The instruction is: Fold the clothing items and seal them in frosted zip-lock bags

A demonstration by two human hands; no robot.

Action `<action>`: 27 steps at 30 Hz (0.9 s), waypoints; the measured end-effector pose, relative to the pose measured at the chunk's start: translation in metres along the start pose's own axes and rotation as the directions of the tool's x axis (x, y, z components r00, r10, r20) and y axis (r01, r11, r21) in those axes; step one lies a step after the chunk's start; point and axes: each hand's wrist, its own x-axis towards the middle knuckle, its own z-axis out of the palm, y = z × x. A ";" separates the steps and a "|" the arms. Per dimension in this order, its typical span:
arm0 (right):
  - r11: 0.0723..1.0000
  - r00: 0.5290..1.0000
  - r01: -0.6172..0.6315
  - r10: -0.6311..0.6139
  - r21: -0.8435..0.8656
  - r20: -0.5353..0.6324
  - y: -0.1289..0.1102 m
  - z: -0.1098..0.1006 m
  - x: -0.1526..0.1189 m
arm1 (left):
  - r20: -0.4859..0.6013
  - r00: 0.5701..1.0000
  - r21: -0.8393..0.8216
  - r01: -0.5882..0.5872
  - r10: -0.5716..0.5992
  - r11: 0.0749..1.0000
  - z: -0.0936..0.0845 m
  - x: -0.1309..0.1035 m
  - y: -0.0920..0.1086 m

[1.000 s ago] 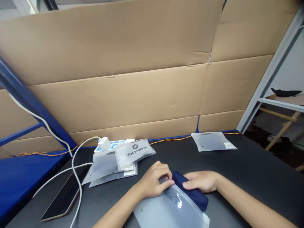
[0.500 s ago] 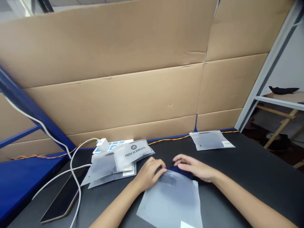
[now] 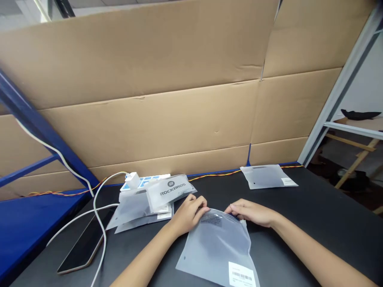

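Observation:
A frosted plastic bag (image 3: 218, 251) with a zip edge at the far side and a white barcode label lies in front of me. My left hand (image 3: 191, 213) pinches the bag's upper left corner between thumb and fingers. At the upper right of the opening, my right hand (image 3: 249, 211) has its fingertips closed at the edge, where a bit of dark blue material shows. Most of that dark material is hidden by the bag and fingers.
Behind my left hand, frosted bags, the top one printed ROCKBROS (image 3: 172, 193), overlap a power strip (image 3: 154, 178). A phone (image 3: 83, 245) and white cable (image 3: 100, 223) lie left. Another frosted bag (image 3: 267, 176) lies back right, before a cardboard wall (image 3: 179, 119).
The dark blue material that stuck out of the bag's opening is now mostly out of sight. My right hand's fingers have closed in at the edge, and the barcode label shows more fully.

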 end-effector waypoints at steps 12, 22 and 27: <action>0.992 0.998 -0.057 0.056 0.110 0.009 0.010 -0.001 0.004 | -0.020 1.000 -0.024 0.020 -0.020 1.000 0.000 0.000 0.002; 0.979 0.968 0.167 -0.185 -0.119 -0.167 0.005 -0.004 0.005 | -0.115 0.990 0.010 0.078 -0.077 0.997 0.002 0.001 -0.006; 0.969 0.963 0.158 -0.194 -0.193 -0.185 0.005 -0.003 0.005 | -0.135 0.991 0.107 0.042 -0.027 0.993 0.008 0.000 -0.002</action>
